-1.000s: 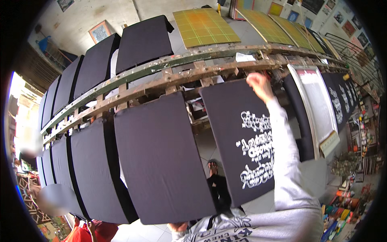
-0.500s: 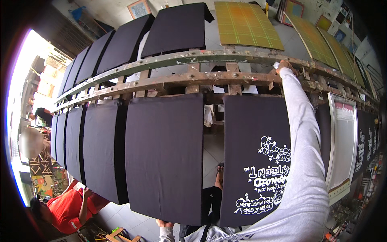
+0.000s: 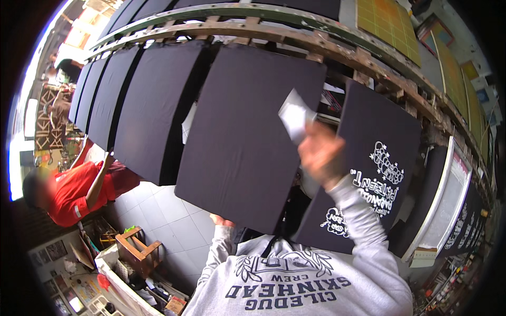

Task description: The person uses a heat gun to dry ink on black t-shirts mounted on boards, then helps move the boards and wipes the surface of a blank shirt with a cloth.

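Blurred by motion, my right hand (image 3: 322, 152) is raised over the gap beside the middle black fabric-covered board (image 3: 242, 126). It is closed on a thin, pale, flat piece (image 3: 295, 115), card-like in shape, whose exact kind I cannot make out. My left hand (image 3: 222, 220) is at the near edge of that same board, closed on the edge, with its fingers partly hidden. Plain black cloth covers this board. To the right, another black board (image 3: 387, 131) carries white printed lettering and stars, with my right sleeve across its lower left.
Rusty rails (image 3: 274, 32) run behind the boards. A framed printing screen (image 3: 440, 195) stands at the right, past the printed board. At the left a person in a red shirt (image 3: 79, 192) works beside more black boards. A wooden stool (image 3: 138, 250) stands on the tiles.
My right hand has come back from the rails toward me, bringing the pale piece over the middle board. The view has turned and tilted. My left hand stays at the board's near edge.
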### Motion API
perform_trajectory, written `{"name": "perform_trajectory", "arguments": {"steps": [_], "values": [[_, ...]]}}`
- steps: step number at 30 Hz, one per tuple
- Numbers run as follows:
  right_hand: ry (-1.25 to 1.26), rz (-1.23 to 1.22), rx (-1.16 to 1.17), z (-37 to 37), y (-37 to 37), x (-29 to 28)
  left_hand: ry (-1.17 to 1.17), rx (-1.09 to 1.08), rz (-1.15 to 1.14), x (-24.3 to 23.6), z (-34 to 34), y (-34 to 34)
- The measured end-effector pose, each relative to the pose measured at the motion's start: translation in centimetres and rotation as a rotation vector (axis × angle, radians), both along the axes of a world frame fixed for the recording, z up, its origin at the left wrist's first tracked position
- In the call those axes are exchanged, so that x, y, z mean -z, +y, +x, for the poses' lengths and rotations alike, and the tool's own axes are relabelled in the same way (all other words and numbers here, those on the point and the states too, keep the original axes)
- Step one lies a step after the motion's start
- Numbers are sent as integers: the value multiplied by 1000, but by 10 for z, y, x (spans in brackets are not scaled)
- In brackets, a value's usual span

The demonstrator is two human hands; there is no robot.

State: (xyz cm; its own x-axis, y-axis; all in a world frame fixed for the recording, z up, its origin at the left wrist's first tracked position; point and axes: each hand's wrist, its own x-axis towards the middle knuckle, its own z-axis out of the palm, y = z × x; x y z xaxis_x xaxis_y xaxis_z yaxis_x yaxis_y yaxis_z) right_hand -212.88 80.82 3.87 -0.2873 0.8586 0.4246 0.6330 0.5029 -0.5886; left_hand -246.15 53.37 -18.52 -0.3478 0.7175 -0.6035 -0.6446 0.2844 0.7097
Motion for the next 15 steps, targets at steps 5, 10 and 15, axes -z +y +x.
{"name": "perform_trajectory", "arguments": {"steps": [5,10,15], "values": [[-172,-171,-411,-114,-148,81,-425,-317,133,-35,19,15],[-405,-161,-417,-150,-157,104,-528,-337,-41,-32,19,11],[-462,-302,-530,-175,-187,107,-509,-326,-10,-30,20,9]]}}
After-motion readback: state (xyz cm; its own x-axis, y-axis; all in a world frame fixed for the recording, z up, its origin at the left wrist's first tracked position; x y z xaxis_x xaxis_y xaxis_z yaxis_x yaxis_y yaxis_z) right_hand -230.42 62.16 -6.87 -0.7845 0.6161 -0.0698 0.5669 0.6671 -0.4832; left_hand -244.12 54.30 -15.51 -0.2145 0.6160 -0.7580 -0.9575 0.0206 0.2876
